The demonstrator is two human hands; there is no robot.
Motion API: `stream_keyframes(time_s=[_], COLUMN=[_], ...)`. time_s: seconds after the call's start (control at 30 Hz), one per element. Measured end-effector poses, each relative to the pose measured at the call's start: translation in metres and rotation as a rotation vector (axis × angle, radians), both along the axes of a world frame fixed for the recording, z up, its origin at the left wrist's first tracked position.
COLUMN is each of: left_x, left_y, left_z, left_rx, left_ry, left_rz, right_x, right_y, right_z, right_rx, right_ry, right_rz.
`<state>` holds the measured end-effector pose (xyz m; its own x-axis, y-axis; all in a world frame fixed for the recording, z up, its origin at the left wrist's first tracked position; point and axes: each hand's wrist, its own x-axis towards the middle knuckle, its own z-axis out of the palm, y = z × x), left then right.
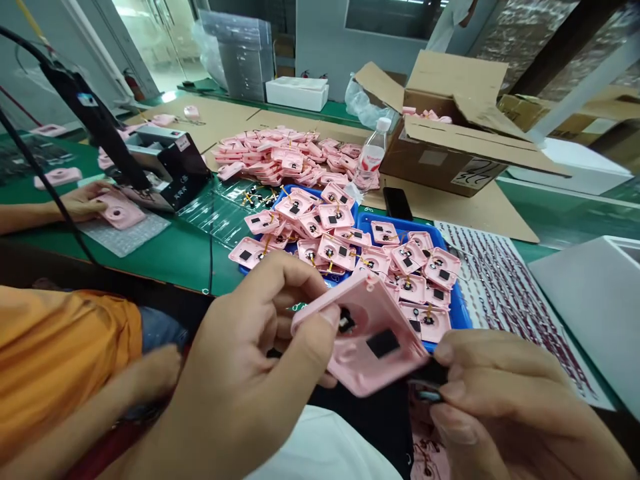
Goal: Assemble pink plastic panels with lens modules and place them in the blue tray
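My left hand [250, 360] is closed round a pink plastic shell [367, 337], thumb pressed on its upper left edge by a round hole. The shell shows its inner side with a black square chip. My right hand [500, 400] pinches the shell's lower right corner together with a small dark part [427, 393]. Both hands hover near my lap, just in front of two blue trays [453, 303] heaped with several similar pink shells [345, 250].
A pile of pink shells [285, 160], a water bottle [370, 160], a black phone [397, 203] and an open cardboard box [450, 133] lie behind. At left a co-worker's hand [83, 200] holds a pink shell by a black machine [170, 167]. A white box [595, 313] is right.
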<state>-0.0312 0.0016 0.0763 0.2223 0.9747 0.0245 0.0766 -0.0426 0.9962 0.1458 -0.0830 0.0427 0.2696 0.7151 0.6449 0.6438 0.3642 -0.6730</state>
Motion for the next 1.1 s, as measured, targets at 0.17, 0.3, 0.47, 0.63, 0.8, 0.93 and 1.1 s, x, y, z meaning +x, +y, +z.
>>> stream_keyframes(time_s=[0.17,0.3,0.47,0.63,0.8,0.93,1.1], left_x=[0.001,0.0,0.004,0.006,0.005,-0.001,-0.008], left_y=[0.014,0.021,0.014,0.009,0.009,0.015,0.023], left_z=[-0.022,-0.028,-0.02,-0.02,-0.021,-0.024,-0.033], left_rx=[0.011,0.134,0.267,0.348,0.336,0.205,0.117], left_ry=[0.013,0.086,0.132,0.168,0.097,0.065,0.046], left_rz=[-0.052,-0.043,0.089,0.139,0.13,0.07,-0.056], right_x=[-0.002,-0.007,-0.01,-0.012,-0.015,-0.019,-0.017], right_y=[0.009,0.011,0.015,0.021,0.025,0.031,0.039], right_z=[0.004,-0.001,-0.01,-0.014,-0.015,-0.018,-0.018], right_rx=[-0.071,-0.081,-0.05,0.044,0.047,0.024,-0.068], right_ry=[-0.378,-0.522,-0.476,-0.303,-0.21,-0.275,-0.345], right_rz=[0.042,0.13,0.157,0.142,0.209,0.095,0.069])
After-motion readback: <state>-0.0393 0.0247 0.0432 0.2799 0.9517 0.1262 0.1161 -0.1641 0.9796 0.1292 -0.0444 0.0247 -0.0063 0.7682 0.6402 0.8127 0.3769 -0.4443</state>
